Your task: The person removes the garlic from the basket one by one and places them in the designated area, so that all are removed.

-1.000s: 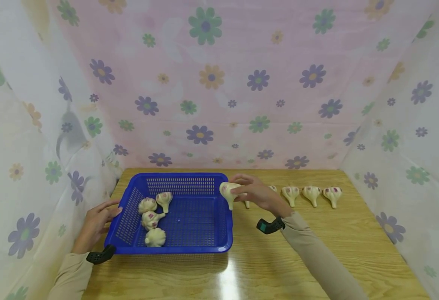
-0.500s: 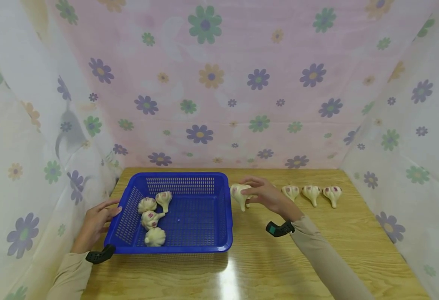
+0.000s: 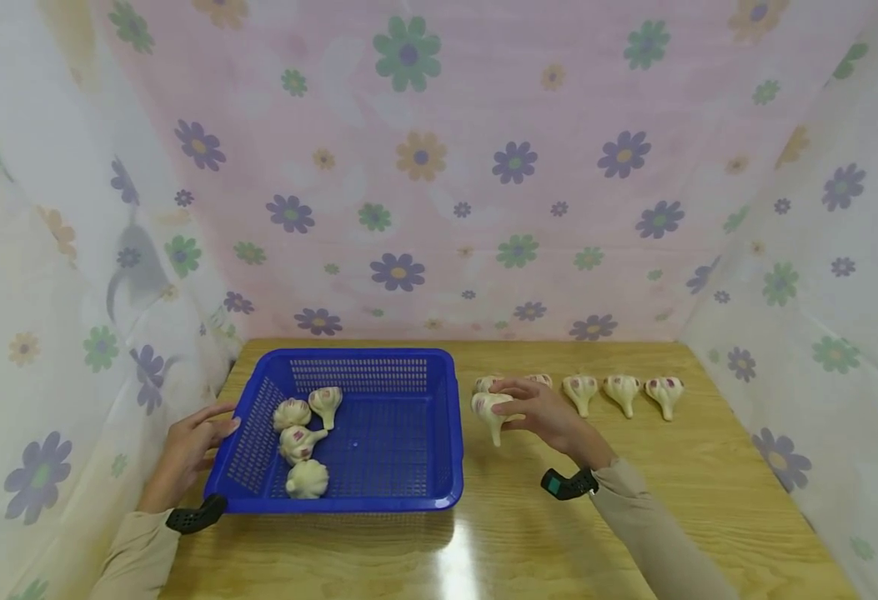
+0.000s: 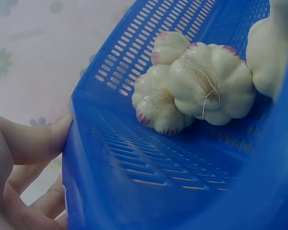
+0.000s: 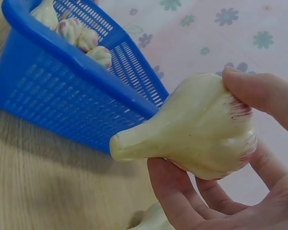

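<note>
My right hand [image 3: 547,414] holds a garlic bulb [image 5: 201,127] between thumb and fingers, its stem pointing toward the basket in the right wrist view. In the head view this bulb is just right of the blue plastic basket [image 3: 449,433], overlapping a bulb [image 3: 486,383] behind it. At the basket's left end, my left hand [image 3: 191,446] grips the rim, thumb [image 4: 62,132] at the edge and fingers against the outer side. Inside, several garlic bulbs [image 4: 211,84] lie along the left wall, some showing dry roots and purple streaks.
Several more garlic bulbs stand in a row toward the back right of the wooden table [image 3: 634,500], among them one bulb [image 3: 622,392] near the middle and another [image 3: 664,395] at the right end. Flowered cloth [image 3: 439,208] encloses the table behind and on both sides.
My right hand has carried the garlic bulb from over the basket's right rim to the right and then nearer to me. A bulb behind it now shows. My left hand stays at the basket.
</note>
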The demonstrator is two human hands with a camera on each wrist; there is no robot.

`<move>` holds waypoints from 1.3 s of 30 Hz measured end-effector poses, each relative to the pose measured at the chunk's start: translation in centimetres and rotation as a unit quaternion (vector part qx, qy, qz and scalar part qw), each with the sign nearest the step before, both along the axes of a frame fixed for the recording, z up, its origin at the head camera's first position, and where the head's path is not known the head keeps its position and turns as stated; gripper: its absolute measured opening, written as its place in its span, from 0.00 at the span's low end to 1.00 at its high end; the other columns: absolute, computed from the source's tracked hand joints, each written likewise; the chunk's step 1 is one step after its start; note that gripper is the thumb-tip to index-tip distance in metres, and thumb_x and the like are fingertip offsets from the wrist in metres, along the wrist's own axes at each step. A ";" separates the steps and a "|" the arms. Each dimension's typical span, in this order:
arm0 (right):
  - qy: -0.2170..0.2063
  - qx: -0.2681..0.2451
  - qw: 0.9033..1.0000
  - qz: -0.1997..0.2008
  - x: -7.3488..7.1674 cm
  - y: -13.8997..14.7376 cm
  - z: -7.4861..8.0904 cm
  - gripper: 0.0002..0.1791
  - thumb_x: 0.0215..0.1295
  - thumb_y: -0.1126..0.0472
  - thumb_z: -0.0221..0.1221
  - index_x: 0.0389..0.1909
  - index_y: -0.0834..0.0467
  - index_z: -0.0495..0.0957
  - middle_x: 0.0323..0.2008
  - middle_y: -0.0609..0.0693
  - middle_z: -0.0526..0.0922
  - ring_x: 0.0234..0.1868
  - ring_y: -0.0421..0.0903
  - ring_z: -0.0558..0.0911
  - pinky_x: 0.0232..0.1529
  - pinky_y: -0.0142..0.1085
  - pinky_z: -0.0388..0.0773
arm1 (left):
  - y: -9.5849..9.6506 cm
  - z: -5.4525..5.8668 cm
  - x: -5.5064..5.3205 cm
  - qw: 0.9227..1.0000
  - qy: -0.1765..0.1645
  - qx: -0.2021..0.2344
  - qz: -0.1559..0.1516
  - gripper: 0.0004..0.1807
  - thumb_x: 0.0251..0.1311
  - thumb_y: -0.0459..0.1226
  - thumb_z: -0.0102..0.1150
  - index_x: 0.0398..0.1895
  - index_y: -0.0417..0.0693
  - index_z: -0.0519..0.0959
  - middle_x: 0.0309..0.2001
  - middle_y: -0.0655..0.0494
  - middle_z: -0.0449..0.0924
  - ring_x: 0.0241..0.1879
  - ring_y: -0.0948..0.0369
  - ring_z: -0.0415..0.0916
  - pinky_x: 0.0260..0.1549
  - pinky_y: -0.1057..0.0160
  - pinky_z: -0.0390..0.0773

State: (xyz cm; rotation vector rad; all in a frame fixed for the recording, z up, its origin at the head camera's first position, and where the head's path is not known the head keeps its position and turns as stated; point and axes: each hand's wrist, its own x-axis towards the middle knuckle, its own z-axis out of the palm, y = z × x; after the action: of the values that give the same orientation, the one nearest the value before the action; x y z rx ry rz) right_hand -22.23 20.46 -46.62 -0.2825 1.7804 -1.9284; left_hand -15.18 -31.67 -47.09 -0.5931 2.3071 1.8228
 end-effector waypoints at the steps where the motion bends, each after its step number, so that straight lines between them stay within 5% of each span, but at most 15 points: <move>1: -0.001 0.001 1.000 -0.001 0.1 0.0 -0.3 0.18 0.62 0.67 0.60 0.53 0.62 0.73 0.65 0.63 0.60 0.52 0.51 0.75 0.51 0.52 0.73 | 0.0 0.0 0.0 1.000 0.001 -0.003 0.000 0.32 0.64 0.45 0.56 0.69 0.45 0.61 0.34 0.64 0.80 0.34 0.62 0.79 0.34 0.58 0.80; 16: -0.008 0.037 0.999 0.012 1.2 0.5 -4.8 0.10 0.60 0.65 0.62 0.43 0.55 0.75 0.55 0.56 0.71 0.48 0.48 0.77 0.51 0.58 0.70 | 0.0 -0.1 0.0 1.000 -0.003 -0.004 0.008 0.33 0.64 0.43 0.56 0.70 0.44 0.60 0.33 0.64 0.81 0.33 0.63 0.79 0.33 0.58 0.80; 29: -0.021 0.048 0.999 -0.008 1.6 0.5 -6.3 0.23 0.59 0.68 0.62 0.53 0.73 0.68 0.47 0.54 0.77 0.40 0.47 0.81 0.46 0.55 0.74 | 0.1 -0.1 0.1 1.000 -0.002 -0.014 0.013 0.33 0.64 0.44 0.56 0.70 0.44 0.60 0.34 0.63 0.80 0.34 0.62 0.78 0.34 0.59 0.79; 39: -0.015 0.095 0.993 -0.067 1.8 -0.1 -6.9 0.27 0.57 0.64 0.65 0.55 0.72 0.69 0.47 0.58 0.75 0.37 0.46 0.79 0.44 0.51 0.76 | 0.1 -0.1 0.0 1.000 -0.007 -0.009 0.013 0.33 0.64 0.44 0.57 0.70 0.44 0.60 0.34 0.64 0.81 0.34 0.63 0.79 0.34 0.58 0.80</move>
State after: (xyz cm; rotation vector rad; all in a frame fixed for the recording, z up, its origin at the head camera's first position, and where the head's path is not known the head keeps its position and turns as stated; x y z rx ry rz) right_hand -20.46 20.37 -53.57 -0.0683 1.9919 -1.8231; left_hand -15.16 -31.55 -47.15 -0.6398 2.3185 1.8050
